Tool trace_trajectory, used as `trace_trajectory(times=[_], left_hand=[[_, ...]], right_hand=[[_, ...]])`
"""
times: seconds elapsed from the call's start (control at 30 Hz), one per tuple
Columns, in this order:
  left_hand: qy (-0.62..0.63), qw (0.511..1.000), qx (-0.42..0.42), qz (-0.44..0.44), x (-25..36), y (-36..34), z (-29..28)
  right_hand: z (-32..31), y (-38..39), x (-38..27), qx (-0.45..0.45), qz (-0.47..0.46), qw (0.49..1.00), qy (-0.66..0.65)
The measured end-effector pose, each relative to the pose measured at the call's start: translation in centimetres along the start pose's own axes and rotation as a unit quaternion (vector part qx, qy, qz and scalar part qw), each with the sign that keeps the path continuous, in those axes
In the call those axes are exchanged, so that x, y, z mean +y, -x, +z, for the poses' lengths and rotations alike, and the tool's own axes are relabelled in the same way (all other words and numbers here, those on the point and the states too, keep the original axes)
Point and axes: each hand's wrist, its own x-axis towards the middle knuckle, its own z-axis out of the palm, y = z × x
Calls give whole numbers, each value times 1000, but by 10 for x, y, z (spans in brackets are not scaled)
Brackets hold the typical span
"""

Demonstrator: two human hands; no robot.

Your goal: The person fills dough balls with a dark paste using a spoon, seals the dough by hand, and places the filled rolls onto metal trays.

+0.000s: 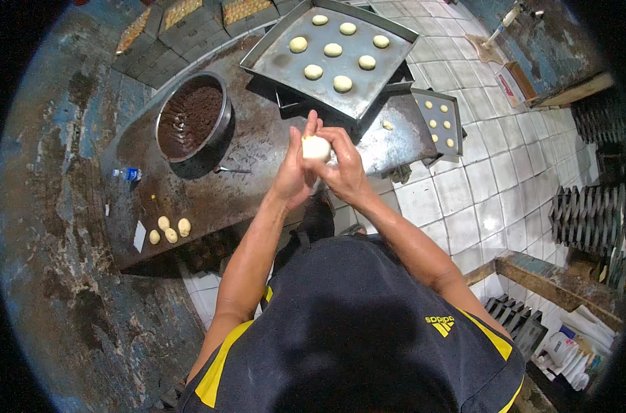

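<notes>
A pale ball of dough (316,149) sits between my two hands, above the near edge of the worktable. My left hand (294,172) cups it from the left, fingers pointing up and away. The fingers of my right hand (344,165) curl round its right side. Just beyond, a square metal tray (278,65) carries several round dough balls set apart from one another. On the table's left stands a round metal bowl (225,124) of dark brown crumbly filling (196,120). A thin metal utensil (232,170) lies beside that bowl.
Several dough pieces (171,235) and a white card (139,236) lie at the table's near left, below a small bottle (128,174). A small dough bit (387,124) rests to the right. A lower tray (453,103) also bears dough balls. Filled boxes (189,31) line the back.
</notes>
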Motion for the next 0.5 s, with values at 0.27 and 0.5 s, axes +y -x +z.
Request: trace_trajectory(times=[0.27,0.5], left_hand=[[-51,995,81,28,25,-97,-72],[-171,964,159,127,78,-128,-175]], right_hand=[[48,-93,64,-100,578,728,-355],[151,-219,263,-134,159,963,169]])
